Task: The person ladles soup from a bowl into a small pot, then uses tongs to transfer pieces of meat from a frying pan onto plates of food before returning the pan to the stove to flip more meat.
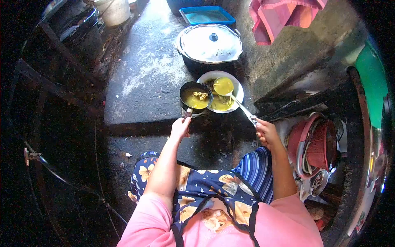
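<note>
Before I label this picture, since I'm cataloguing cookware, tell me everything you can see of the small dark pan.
The small dark pan is round, uncovered and probably metal. Its brown handle points down the picture, gripped by the left hand. Inside is yellow liquid with a pale lumpy piece towards the right side. The pan looks roughly level and overlaps the left edge of the white bowl in this view; whether they touch is unclear.
</note>
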Motion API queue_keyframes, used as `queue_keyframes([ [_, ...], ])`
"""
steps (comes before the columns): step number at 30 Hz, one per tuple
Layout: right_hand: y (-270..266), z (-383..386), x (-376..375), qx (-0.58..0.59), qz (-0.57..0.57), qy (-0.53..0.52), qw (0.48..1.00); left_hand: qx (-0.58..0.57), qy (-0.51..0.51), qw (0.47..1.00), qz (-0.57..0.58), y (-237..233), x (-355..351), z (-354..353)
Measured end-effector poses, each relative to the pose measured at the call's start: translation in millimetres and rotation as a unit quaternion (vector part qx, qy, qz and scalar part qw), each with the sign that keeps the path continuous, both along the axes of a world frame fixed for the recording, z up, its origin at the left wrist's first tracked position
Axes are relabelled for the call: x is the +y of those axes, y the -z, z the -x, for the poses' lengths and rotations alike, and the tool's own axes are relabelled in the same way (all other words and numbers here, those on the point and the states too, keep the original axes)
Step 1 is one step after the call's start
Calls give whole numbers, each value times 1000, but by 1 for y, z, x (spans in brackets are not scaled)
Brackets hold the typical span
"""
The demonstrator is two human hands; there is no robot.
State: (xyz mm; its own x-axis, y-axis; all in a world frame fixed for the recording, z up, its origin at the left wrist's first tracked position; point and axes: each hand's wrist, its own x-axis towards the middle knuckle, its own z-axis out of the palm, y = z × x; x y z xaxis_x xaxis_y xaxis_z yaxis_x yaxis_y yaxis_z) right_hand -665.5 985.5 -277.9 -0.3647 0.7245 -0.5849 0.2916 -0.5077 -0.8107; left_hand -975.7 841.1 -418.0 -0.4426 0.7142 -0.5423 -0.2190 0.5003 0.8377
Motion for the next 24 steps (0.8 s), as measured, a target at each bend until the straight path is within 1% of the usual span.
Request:
queue_keyframes([
  [2,-18,5,-4,-10,-13,-14,1000,28,6,1000,-3,1,1,-1],
  [5,-21,15,-11,-13,-13,-45,999,24,13,1000,4,3,3,0],
  [7,-13,17,-15,-16,-4,-74,997,25,14,1000,4,3,3,0],
  [8,-2,20,-19,-16,-24,-79,996,25,14,1000,6,3,3,0],
  [10,21,22,-29,9,-111,-100,989,30,14,999,10,-2,3,-1],
  [11,26,27,-35,-134,-314,-137,930,34,16,999,13,-2,2,-1],
  [12,25,25,-37,-135,-312,-137,930,34,16,999,15,1,1,-1],
  [14,15,24,-42,-242,-438,-101,860,19,23,999,16,12,2,1],
  [15,17,24,-37,-234,-449,-77,859,20,24,999,16,18,3,3],
  [16,12,23,-33,-302,-420,-83,852,10,36,999,11,24,2,5],
  [18,17,22,-19,-357,-404,-134,832,2,52,999,6,29,3,5],
  [19,20,23,-15,-357,-403,-131,832,-3,41,999,12,31,3,4],
  [21,25,27,-7,-431,-360,-189,806,-8,29,999,18,28,4,3],
  [24,33,31,10,-446,-361,-210,791,6,32,999,19,21,2,2],
])
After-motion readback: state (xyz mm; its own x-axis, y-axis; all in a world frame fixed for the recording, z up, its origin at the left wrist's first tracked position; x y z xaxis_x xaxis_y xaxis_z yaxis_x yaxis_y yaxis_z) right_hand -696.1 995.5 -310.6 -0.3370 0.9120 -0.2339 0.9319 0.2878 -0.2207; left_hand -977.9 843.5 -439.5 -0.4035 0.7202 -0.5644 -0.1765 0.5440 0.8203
